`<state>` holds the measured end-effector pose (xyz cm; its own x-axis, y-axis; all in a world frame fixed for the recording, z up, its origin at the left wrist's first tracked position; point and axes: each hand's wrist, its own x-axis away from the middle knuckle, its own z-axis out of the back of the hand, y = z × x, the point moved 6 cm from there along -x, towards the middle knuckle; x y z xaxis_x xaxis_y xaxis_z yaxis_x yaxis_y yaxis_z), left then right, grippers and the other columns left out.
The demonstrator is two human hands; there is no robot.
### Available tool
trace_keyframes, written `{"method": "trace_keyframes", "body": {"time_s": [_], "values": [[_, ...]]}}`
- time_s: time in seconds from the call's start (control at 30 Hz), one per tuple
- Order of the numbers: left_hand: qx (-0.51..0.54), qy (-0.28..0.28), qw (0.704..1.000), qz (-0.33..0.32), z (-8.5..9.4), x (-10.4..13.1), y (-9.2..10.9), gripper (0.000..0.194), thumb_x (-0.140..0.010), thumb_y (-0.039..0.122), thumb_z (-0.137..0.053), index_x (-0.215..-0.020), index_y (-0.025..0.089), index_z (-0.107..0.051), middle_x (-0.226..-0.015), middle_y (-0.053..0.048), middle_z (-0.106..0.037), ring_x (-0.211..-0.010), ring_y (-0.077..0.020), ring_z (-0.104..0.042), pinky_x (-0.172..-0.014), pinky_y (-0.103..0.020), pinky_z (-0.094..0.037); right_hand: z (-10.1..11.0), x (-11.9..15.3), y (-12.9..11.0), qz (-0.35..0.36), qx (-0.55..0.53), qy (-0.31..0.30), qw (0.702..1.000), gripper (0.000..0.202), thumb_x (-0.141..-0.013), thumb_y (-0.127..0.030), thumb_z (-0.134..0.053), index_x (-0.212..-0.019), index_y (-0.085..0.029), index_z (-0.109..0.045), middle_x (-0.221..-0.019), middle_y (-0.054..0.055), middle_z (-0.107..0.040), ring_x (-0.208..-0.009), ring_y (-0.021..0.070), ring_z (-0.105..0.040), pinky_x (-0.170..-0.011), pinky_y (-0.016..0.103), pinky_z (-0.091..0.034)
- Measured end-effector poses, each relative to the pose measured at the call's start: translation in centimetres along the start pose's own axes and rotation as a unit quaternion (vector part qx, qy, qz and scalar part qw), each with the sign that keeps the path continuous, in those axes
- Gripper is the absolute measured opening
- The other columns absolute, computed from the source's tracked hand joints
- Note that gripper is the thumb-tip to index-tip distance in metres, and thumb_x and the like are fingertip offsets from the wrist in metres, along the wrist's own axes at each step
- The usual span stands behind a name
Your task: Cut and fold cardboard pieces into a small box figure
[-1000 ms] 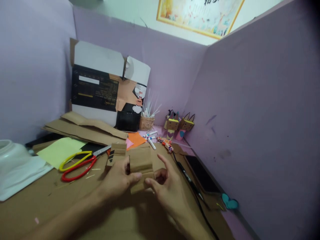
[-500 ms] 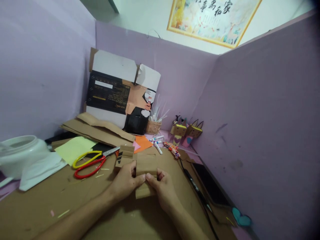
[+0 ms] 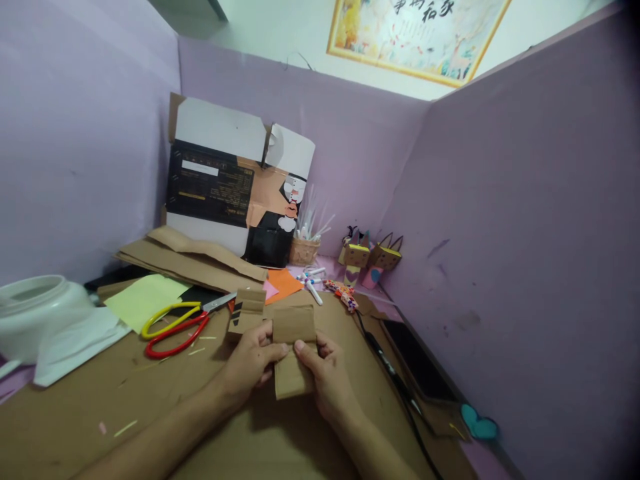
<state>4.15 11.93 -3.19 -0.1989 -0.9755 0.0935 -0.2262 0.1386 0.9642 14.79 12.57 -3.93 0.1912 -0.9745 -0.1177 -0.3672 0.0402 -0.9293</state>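
Note:
Between my two hands is a small folded piece of cardboard (image 3: 294, 325), brown, with a crease across its middle. My left hand (image 3: 256, 357) pinches its left edge, thumb on the front face. From the right side my right hand (image 3: 327, 367) grips it the same way, the thumb tips close together near the crease. The fingers behind the cardboard are partly hidden. Just beyond my left hand stands another folded cardboard piece (image 3: 247, 312) with black stripes. Red and yellow-handled scissors (image 3: 177, 327) lie to the left of it.
A white container (image 3: 45, 320) and a yellow-green paper sheet (image 3: 145, 300) are at left. Markers (image 3: 313, 290), a basket of white sticks (image 3: 305, 251) and cardboard figures (image 3: 357, 257) stand at the back. A black phone-like slab (image 3: 420, 360) and a teal heart (image 3: 479, 423) lie at right.
The held cardboard has tilted, its upper panel now showing flatter towards me. My thumbs have moved slightly apart, and both hands keep their hold. The whole view has shifted a little.

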Motion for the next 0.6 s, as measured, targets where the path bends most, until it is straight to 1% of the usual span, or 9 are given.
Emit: {"method": "trace_keyframes", "body": {"time_s": [0.07, 0.2, 0.27, 0.33, 0.47, 0.53, 0.6], "values": [[0.013, 0.023, 1.000, 0.013, 0.0, 0.0, -0.2, 0.038, -0.060, 0.023, -0.061, -0.096, 0.013, -0.057, -0.048, 0.008, -0.050, -0.032, -0.0018, -0.022, -0.032, -0.016, -0.012, 0.0, 0.0, 0.1, -0.005, -0.013, 0.012, 1.000, 0.017, -0.066, -0.024, -0.065, -0.080, -0.015, -0.066, -0.068, 0.001, -0.066, -0.061, 0.0139, -0.058, -0.064, 0.026, -0.046], [0.032, 0.073, 0.997, 0.021, 0.0, 0.3, 0.0, 0.035, -0.054, 0.022, -0.060, -0.087, 0.013, -0.059, -0.042, 0.009, -0.045, -0.031, -0.0017, -0.022, -0.032, -0.016, -0.010, 0.4, -0.2, 0.5, -0.022, -0.060, 0.070, 0.995, 0.011, -0.059, -0.015, -0.059, -0.068, -0.015, -0.064, -0.057, -0.003, -0.060, -0.050, 0.0099, -0.049, -0.047, 0.019, -0.039], [0.021, 0.086, 0.996, 0.020, 0.1, 0.3, 0.0, 0.032, -0.054, 0.022, -0.060, -0.084, 0.012, -0.060, -0.042, 0.009, -0.046, -0.032, -0.0021, -0.024, -0.032, -0.016, -0.012, 0.4, -0.3, 0.6, -0.031, -0.071, 0.091, 0.993, 0.009, -0.055, -0.013, -0.057, -0.062, -0.015, -0.062, -0.053, -0.004, -0.057, -0.047, 0.0088, -0.047, -0.044, 0.018, -0.036], [0.001, 0.076, 0.997, 0.012, 0.2, 0.2, 0.1, 0.030, -0.055, 0.023, -0.059, -0.082, 0.013, -0.062, -0.044, 0.007, -0.047, -0.033, -0.0025, -0.027, -0.032, -0.016, -0.014, 0.4, -0.4, 0.5, -0.039, -0.079, 0.092, 0.992, 0.011, -0.053, -0.013, -0.057, -0.062, -0.014, -0.063, -0.053, -0.004, -0.059, -0.047, 0.0092, -0.048, -0.045, 0.019, -0.037], [-0.050, 0.005, 0.999, -0.009, 0.3, -0.1, 0.0, 0.024, -0.058, 0.025, -0.055, -0.075, 0.013, -0.066, -0.043, 0.006, -0.045, -0.033, -0.0053, -0.035, -0.033, -0.017, -0.022, 0.3, -0.6, 0.5, -0.054, -0.098, 0.079, 0.991, 0.013, -0.052, -0.015, -0.061, -0.065, -0.015, -0.064, -0.055, -0.002, -0.063, -0.050, 0.0121, -0.053, -0.051, 0.022, -0.042], [-0.070, 0.007, 0.997, -0.011, 0.7, -0.3, -0.1, 0.023, -0.059, 0.027, -0.054, -0.072, 0.013, -0.067, -0.041, 0.006, -0.044, -0.034, -0.0061, -0.036, -0.033, -0.018, -0.022, 0.5, -0.5, 0.5, -0.062, -0.090, 0.078, 0.991, 0.011, -0.053, -0.017, -0.062, -0.064, -0.016, -0.063, -0.054, -0.001, -0.063, -0.051, 0.0141, -0.056, -0.051, 0.023, -0.043], [-0.083, 0.029, 0.996, -0.011, 1.2, -0.5, -0.2, 0.026, -0.060, 0.029, -0.052, -0.073, 0.013, -0.068, -0.041, 0.005, -0.045, -0.033, -0.0058, -0.032, -0.033, -0.018, -0.021, 0.7, -0.5, 0.5, -0.091, -0.087, 0.073, 0.989, 0.014, -0.054, -0.019, -0.061, -0.067, -0.016, -0.063, -0.055, 0.000, -0.064, -0.054, 0.0162, -0.059, -0.050, 0.024, -0.045]]}}
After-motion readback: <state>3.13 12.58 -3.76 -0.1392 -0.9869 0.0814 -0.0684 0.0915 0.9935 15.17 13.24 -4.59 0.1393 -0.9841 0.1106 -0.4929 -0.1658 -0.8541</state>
